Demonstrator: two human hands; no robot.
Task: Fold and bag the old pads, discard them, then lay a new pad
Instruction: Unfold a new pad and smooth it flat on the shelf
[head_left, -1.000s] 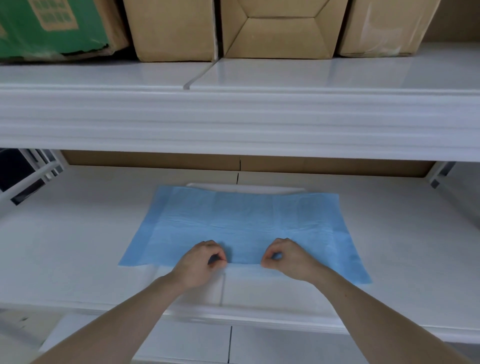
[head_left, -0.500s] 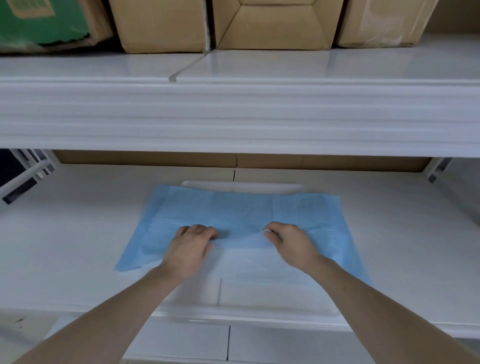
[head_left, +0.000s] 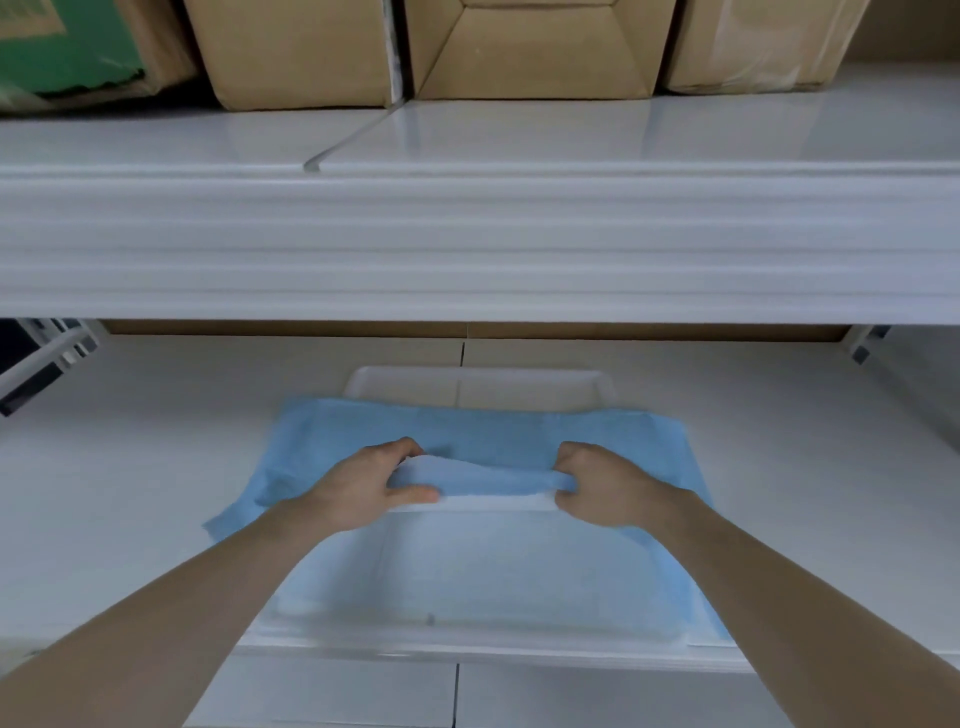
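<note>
Left hand (head_left: 363, 486) has fingers and thumb curled round the near edge of the blue pad (head_left: 483, 441), right hand (head_left: 597, 486) pinching the same edge. Pad lies across the tray (head_left: 467, 636), long axis side to side, folding away from both hands equally.

Head view – forward and down; close over lower shelf (head_left: 156, 493).
</note>
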